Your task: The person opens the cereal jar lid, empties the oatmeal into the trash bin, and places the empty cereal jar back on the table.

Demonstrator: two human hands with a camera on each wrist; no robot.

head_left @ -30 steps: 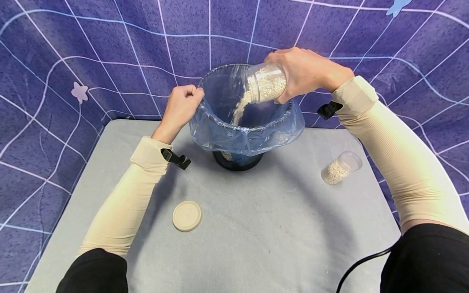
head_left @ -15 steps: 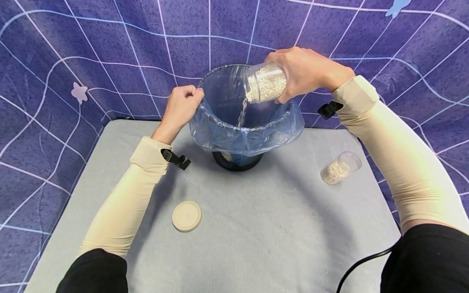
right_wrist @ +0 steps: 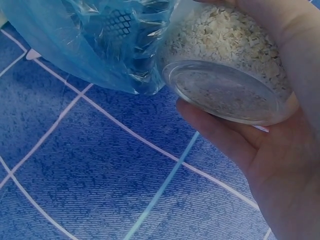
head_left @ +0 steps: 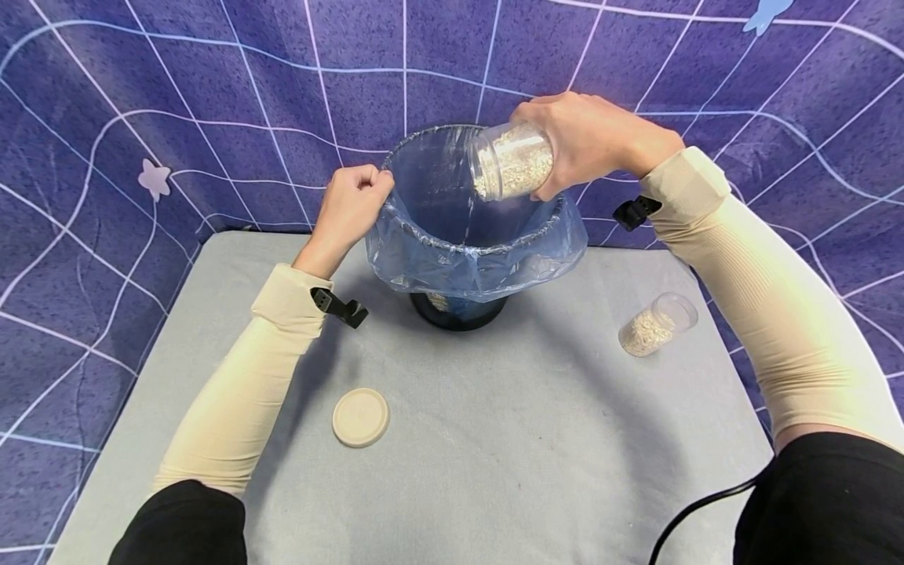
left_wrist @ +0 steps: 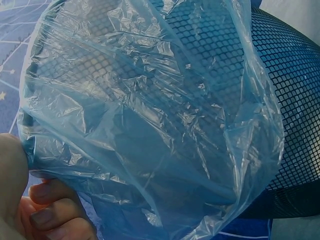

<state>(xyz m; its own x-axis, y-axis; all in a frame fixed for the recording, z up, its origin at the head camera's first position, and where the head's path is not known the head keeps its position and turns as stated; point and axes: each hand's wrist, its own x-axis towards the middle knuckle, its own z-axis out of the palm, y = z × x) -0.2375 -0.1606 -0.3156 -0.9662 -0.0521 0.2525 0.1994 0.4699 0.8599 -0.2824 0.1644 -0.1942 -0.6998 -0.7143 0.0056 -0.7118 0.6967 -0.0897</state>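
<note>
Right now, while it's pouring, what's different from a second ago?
The stream of flakes falling into the blue bag has thinned from a thick pour to a faint trickle. Nothing was grabbed or let go. The right grip stays on the tilted jar, the left grip stays at the bag's rim, and the other jar and round lid haven't moved.

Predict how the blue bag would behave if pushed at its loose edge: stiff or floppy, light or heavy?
The blue bag would probably fold easily, as its overhang is creased and hangs loose. It looks light: the mesh bin shows through its film. It may shift least near the left hand, which grips it at the bin's rim.
</note>
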